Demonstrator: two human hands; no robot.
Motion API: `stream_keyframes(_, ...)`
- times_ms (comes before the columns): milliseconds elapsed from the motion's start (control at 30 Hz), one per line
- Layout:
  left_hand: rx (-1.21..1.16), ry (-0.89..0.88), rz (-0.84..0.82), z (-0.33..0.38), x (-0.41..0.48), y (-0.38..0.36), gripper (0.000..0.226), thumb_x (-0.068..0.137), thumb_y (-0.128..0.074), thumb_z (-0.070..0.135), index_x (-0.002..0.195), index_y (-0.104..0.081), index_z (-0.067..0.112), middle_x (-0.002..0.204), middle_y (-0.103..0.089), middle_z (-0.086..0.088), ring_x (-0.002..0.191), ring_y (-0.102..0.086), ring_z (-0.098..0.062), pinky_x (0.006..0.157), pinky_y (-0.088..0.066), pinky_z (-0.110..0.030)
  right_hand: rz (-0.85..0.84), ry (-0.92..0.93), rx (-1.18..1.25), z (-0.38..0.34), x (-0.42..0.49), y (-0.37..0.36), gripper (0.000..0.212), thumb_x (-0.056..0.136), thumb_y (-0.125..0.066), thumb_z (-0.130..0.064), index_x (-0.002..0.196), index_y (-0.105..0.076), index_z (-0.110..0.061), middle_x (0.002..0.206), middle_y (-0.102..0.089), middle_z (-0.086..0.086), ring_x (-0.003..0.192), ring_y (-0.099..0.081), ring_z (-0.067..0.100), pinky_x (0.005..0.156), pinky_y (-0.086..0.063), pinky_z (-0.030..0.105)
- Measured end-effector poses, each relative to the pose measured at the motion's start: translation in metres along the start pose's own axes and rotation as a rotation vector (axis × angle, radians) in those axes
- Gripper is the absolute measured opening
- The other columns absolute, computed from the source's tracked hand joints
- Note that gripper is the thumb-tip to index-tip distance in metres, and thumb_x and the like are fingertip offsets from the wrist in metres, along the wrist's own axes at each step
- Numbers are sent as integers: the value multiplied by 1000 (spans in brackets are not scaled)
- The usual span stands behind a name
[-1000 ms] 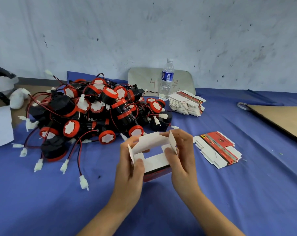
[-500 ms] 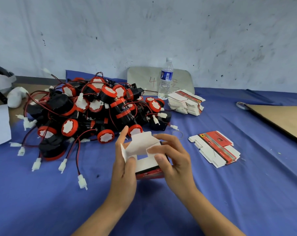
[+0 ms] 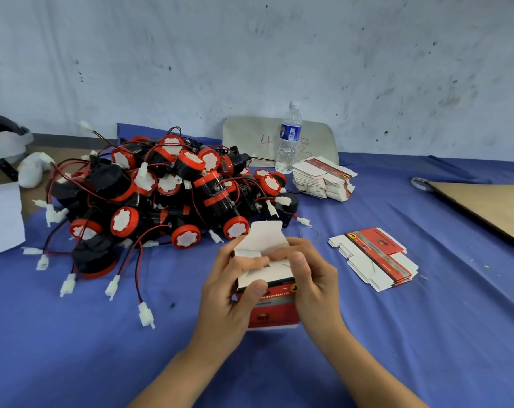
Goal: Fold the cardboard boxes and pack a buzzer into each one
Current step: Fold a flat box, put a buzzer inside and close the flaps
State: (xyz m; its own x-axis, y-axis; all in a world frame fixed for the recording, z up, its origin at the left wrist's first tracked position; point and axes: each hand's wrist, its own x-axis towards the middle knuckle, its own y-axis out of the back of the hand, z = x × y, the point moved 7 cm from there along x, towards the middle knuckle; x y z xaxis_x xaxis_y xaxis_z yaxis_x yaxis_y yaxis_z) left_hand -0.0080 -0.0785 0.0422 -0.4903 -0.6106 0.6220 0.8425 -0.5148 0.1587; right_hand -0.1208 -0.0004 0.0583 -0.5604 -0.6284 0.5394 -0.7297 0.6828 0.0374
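Both hands gripped the small red-and-white cardboard box (image 3: 274, 307) above the blue-covered counter (image 3: 73, 348), just in front of the heap of black-and-red wired buzzers (image 3: 167, 184). The left hand (image 3: 229, 290) clasped its side and the right hand (image 3: 311, 278) pinched its inner flaps. One end was apparently being closed, and the upright white flap needed tucking next. The box's contents were hidden.

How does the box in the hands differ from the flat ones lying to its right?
The held box is opened up, its top flap raised; the flat boxes are collapsed. The left hand and right hand grip the held box; the flat boxes lie untouched in a small stack on the cloth. Both show red print and white flaps.
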Motion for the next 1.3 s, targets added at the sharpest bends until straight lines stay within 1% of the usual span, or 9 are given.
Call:
stream_keyframes(167,-1,-13,-6,2,0,1,42,89,-42,69,108,-60,36,127,-51,9,115,-56,-9,84,-52,-24,-38,114,-73,-11,3,1,27,95,-45,-29,94,-71,-26,105,-66,-11,105,-60,11,84,-43,16)
stream_keyframes(300,31,-20,-6,2,2,4,44,90,-39,69,108,-60,35,133,-48,13,119,-53,-8,86,-51,-23,-108,100,-35,-11,1,-6,48,96,-49,-29,131,-40,-61,110,-60,-27,97,-61,3,81,-45,15)
stream_keyframes(433,20,-35,17,4,4,6,43,91,-37,68,111,-60,37,137,-47,9,123,-50,-4,88,-44,-12,-128,98,18,-14,3,-6,25,93,-51,-33,112,-64,-43,105,-63,-16,98,-61,9,75,-46,16)
stream_keyframes(600,-115,48,15,-4,5,8,35,83,-44,75,108,-45,50,139,-48,21,125,-53,-18,92,-51,-40,-201,-285,300,11,4,-9,26,82,-64,-32,79,-73,-8,121,-64,-4,107,-62,28,77,-50,42)
stream_keyframes(667,-117,30,-16,-6,5,6,45,85,-44,74,114,-40,40,139,-50,20,125,-54,-16,91,-52,-38,-281,-356,282,14,5,-10,11,83,-65,-23,86,-70,-15,122,-66,-4,107,-64,27,77,-52,38)
stream_keyframes(833,-52,-2,-102,-8,9,7,55,85,-38,77,127,-44,42,139,-51,11,129,-50,-17,98,-48,-38,-516,-582,268,21,-6,-17,48,78,-68,-28,122,-56,-39,97,-72,3,82,-67,18,69,-53,25)
stream_keyframes(933,-117,-16,-105,-5,9,6,62,81,-46,77,133,-37,44,141,-47,5,130,-48,-20,96,-49,-31,-441,-537,376,20,-2,-16,52,73,-73,-26,121,-58,-39,101,-71,9,86,-67,24,70,-55,30)
stream_keyframes(1067,-15,31,-191,-10,2,-6,102,65,-71,72,144,-7,59,149,-31,25,135,-37,0,96,-39,-8,-342,-497,528,21,3,-12,52,72,-74,-26,121,-60,-38,108,-71,11,93,-67,29,76,-57,36)
stream_keyframes(1300,141,36,-148,-15,0,-8,111,57,-79,53,145,-11,54,149,-36,15,137,-38,-10,105,-43,-32,-321,-426,328,21,1,-11,41,81,-63,-16,117,-59,-35,96,-73,4,81,-69,21,66,-53,26)
